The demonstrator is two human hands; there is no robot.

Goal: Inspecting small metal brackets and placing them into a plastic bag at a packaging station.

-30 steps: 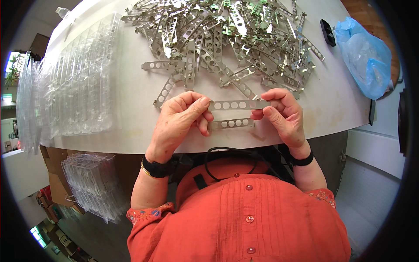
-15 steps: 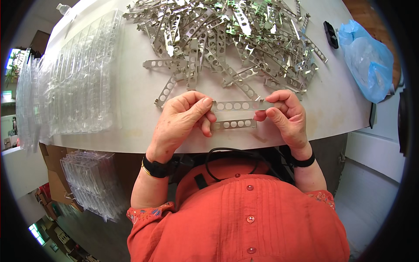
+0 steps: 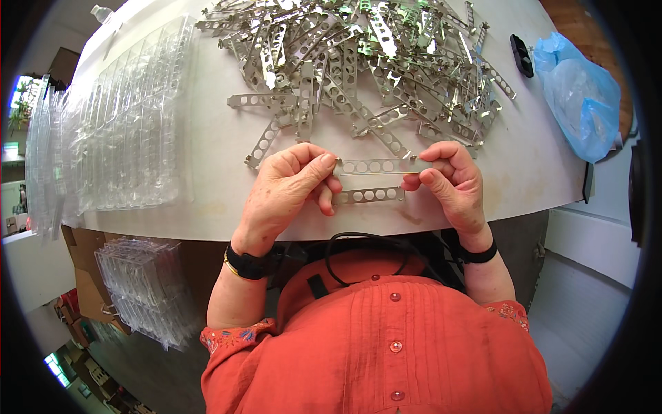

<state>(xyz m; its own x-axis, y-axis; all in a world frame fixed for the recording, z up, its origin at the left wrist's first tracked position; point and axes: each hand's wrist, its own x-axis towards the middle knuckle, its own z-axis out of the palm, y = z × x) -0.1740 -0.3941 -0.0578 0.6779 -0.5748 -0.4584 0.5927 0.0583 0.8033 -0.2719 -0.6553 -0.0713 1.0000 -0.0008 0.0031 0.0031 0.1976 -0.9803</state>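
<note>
Between my two hands a flat metal bracket (image 3: 376,166) with a row of round holes is held level, just above the near part of the table. My left hand (image 3: 293,183) pinches its left end between thumb and fingers. At the other end, my right hand (image 3: 452,183) has its thumb and fingers closed on it; the fingers cover that tip. A second perforated bracket (image 3: 369,196) shows just below the held one, its left end by my left fingers. Whether those fingers touch it I cannot tell. Beyond my hands lies a large heap of similar metal brackets (image 3: 352,69).
Clear plastic trays (image 3: 131,124) stand at the table's left, with another stack of clear trays (image 3: 145,290) below the edge beside a cardboard box (image 3: 89,276). To the right lie a black object (image 3: 522,55) and a blue plastic bag (image 3: 579,96). A black cable (image 3: 331,252) loops near my waist.
The held bracket has tilted very slightly, so light falls differently on its lower edge. Both hands stay in place with the same grip.
</note>
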